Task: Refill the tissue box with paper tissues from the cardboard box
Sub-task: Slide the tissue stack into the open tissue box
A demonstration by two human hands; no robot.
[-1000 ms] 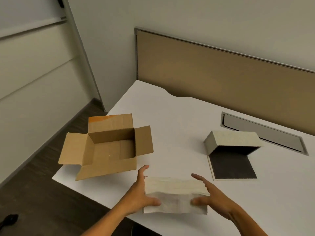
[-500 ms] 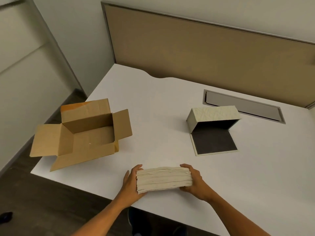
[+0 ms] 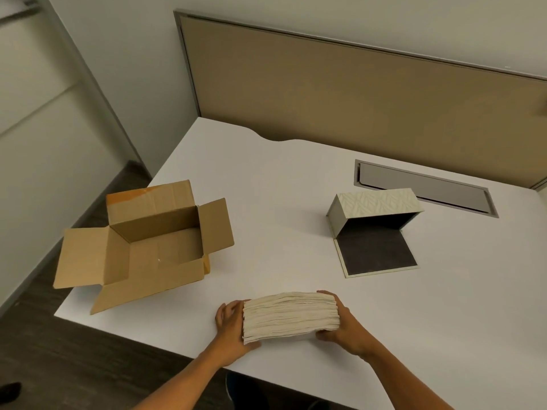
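Note:
A thick stack of cream paper tissues [image 3: 291, 316] stands on edge on the white table near its front edge. My left hand [image 3: 232, 324] presses against the stack's left end and my right hand [image 3: 343, 322] grips its right end. The brown cardboard box [image 3: 148, 247] sits at the table's front left corner, flaps spread, its inside bare. The pale patterned tissue box [image 3: 376, 205] lies on its side at the right, its dark-lined flap [image 3: 377, 253] folded down flat on the table toward me.
A grey cable hatch [image 3: 423, 187] is set into the white table [image 3: 281, 202] behind the tissue box. A tan partition panel [image 3: 355, 93] runs along the far edge. The floor drops off left of the cardboard box.
The tissue stack went from lying flat with a loose sheet in front to standing squared on edge between both hands. The view shifted down and right.

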